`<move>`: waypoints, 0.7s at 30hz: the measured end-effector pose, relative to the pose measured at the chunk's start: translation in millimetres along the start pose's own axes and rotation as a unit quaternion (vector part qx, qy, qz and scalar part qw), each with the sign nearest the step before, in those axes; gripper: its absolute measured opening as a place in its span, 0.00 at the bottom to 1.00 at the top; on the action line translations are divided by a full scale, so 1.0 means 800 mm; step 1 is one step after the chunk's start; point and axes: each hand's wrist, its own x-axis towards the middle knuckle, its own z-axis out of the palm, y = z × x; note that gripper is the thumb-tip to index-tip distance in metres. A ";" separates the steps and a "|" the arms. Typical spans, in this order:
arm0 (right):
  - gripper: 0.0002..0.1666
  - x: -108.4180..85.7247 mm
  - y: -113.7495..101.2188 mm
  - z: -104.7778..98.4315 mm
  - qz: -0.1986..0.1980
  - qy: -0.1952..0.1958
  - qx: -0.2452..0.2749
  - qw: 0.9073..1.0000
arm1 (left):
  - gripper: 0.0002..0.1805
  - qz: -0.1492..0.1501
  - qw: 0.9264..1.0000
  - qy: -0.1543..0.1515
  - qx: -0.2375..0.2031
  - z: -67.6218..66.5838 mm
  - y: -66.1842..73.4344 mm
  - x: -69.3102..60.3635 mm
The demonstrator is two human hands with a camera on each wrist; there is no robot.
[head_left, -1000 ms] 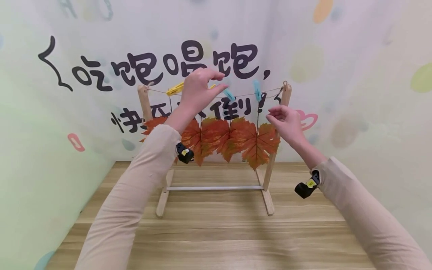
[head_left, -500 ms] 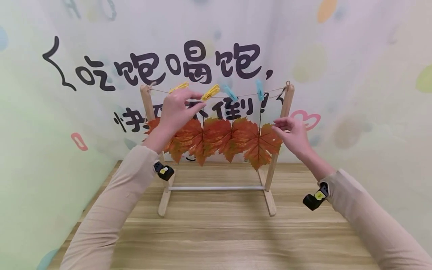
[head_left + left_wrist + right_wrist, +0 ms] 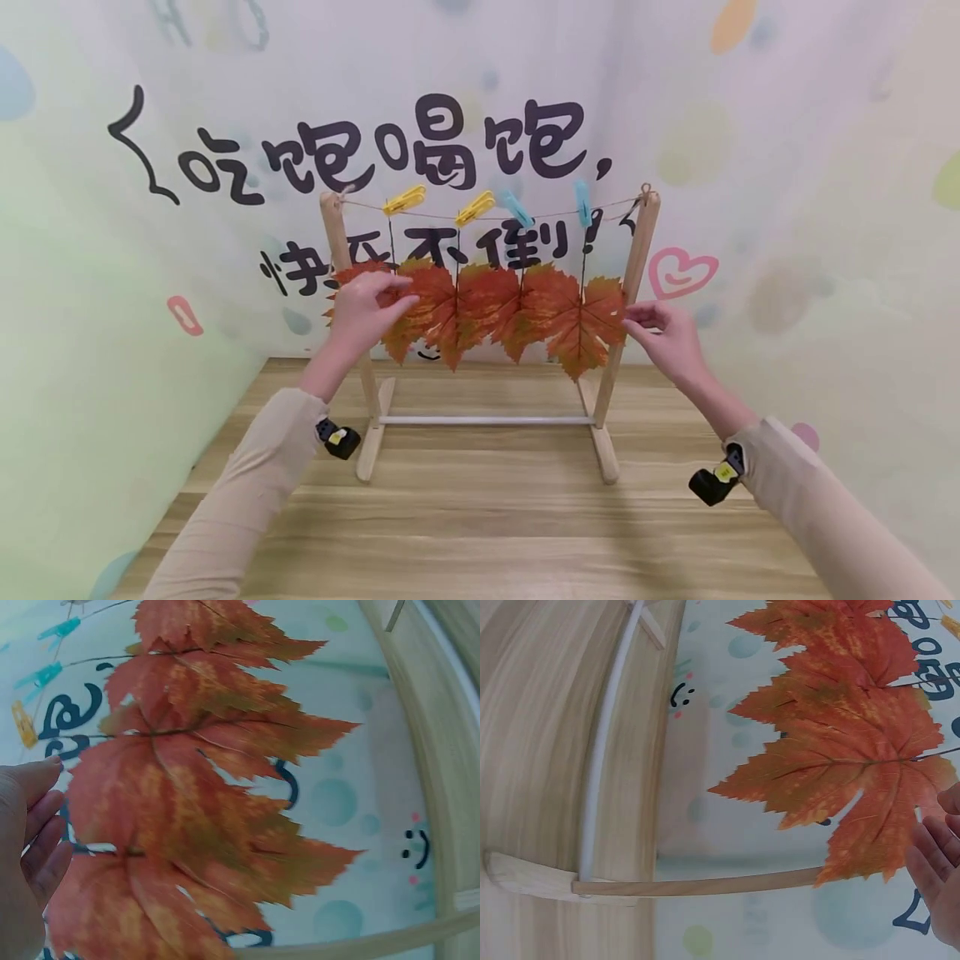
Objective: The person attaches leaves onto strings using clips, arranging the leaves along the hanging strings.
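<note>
Several orange-red artificial maple leaves [image 3: 580,321] hang in an overlapping row by their dark stems. Two yellow clothespins [image 3: 477,207] and two blue clothespins [image 3: 582,205] clip the stems to a thin string. My left hand [image 3: 362,310] is in front of the leftmost leaf, fingers loosely bent and holding nothing; it hides part of that leaf. At the outer edge of the rightmost leaf [image 3: 847,761] is my right hand [image 3: 669,337], thumb and fingers slightly apart with nothing gripped. Whether its fingertips touch the leaf I cannot tell.
The string is tied between the two posts of a wooden stand [image 3: 638,246]. A white rod [image 3: 487,421] joins its feet low down. It stands on a wood-grain table [image 3: 480,517], before a pale printed backdrop [image 3: 750,167] with black lettering.
My left hand has dropped from the clothespins and shifted left to leaf height, baring both yellow clothespins. My right hand has lowered a little and moved outward to the right. The leaves hang as before.
</note>
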 end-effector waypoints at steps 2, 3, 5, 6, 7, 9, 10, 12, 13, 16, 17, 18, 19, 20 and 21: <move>0.14 -0.007 -0.002 0.002 -0.001 -0.002 0.005 1.000 | 0.13 -0.019 1.000 0.011 -0.006 0.002 -0.011 -0.014; 0.13 -0.011 -0.006 0.002 0.002 -0.004 0.006 1.000 | 0.13 -0.028 0.999 0.014 -0.010 0.003 -0.016 -0.020; 0.13 -0.017 -0.011 0.003 0.006 -0.004 0.006 1.000 | 0.13 -0.049 0.998 0.019 -0.017 0.005 -0.027 -0.032; 0.13 -0.020 -0.009 0.004 0.010 -0.006 0.008 1.000 | 0.14 -0.060 0.998 0.019 -0.022 0.005 -0.032 -0.038; 0.13 -0.021 -0.002 0.005 0.013 -0.007 0.009 1.000 | 0.14 -0.073 0.997 0.015 -0.026 0.005 -0.035 -0.043; 0.13 -0.025 0.012 0.008 0.020 -0.010 0.006 1.000 | 0.14 -0.097 0.995 0.007 -0.037 0.006 -0.042 -0.054; 0.14 -0.027 0.023 0.010 0.022 -0.011 0.006 1.000 | 0.14 -0.110 0.993 0.001 -0.041 0.006 -0.045 -0.060; 0.14 -0.031 0.042 0.013 0.026 -0.011 0.007 1.000 | 0.14 -0.127 0.991 -0.010 -0.050 0.008 -0.051 -0.072; 0.14 -0.034 0.050 0.014 0.022 -0.010 0.006 1.000 | 0.14 -0.132 0.990 -0.014 -0.050 0.009 -0.054 -0.077; 0.13 -0.045 0.066 0.017 0.017 -0.005 0.004 1.000 | 0.14 -0.143 0.988 -0.027 -0.046 0.013 -0.063 -0.096; 0.12 -0.049 0.071 0.017 0.015 -0.001 0.004 1.000 | 0.13 -0.147 0.988 -0.029 -0.045 0.015 -0.066 -0.102; 0.12 -0.054 0.075 0.018 0.017 0.001 0.002 1.000 | 0.13 -0.153 0.987 -0.028 -0.046 0.016 -0.069 -0.108; 0.12 -0.059 0.079 0.019 0.019 0.003 0.000 1.000 | 0.13 -0.160 0.986 -0.026 -0.048 0.017 -0.071 -0.115; 0.11 -0.065 0.084 0.020 0.026 0.003 -0.001 1.000 | 0.13 -0.169 0.984 -0.025 -0.052 0.018 -0.074 -0.121; 0.11 -0.070 0.088 0.021 0.031 0.003 -0.002 1.000 | 0.13 -0.177 0.982 -0.022 -0.055 0.020 -0.077 -0.127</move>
